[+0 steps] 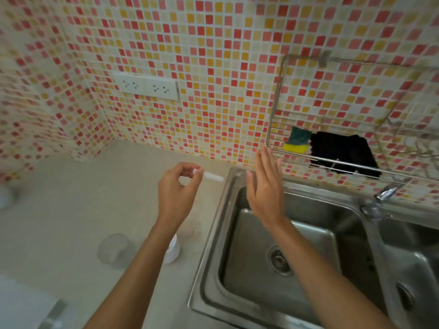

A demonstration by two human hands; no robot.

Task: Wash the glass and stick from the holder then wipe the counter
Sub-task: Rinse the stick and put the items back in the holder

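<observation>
1. Your left hand [177, 193] is raised above the tabletop [83, 210], its fingers curled in and pinching one end of a short white stick [212, 176], which points right toward the sink rim.
2. Your right hand [266, 188] is spread flat with the fingers straight and together, holding nothing; it hangs over the back left corner of the sink [249, 312], its fingertips just below the left end of the wire rack [276, 108].
3. Under your left forearm a small white container [172, 252] stands on the tabletop close to the sink's edge; your arm hides part of it.
4. Left of that container a clear glass [114, 249] sits on the tabletop, well apart from both hands; the blur keeps you from telling whether it stands upright or upside down.
5. The sink is a steel double basin; the drain [280, 260] of the left basin shows beside your right forearm, and the tap [382, 195] stands at the back between the two basins.
6. The wire rack hangs on the mosaic-tiled wall [213, 67] above the sink and holds a yellow-and-green sponge [298, 141] with a black cloth [344, 150] just beside it on the right.
7. A white double socket plate [146, 86] is set in the wall above the tabletop.
</observation>
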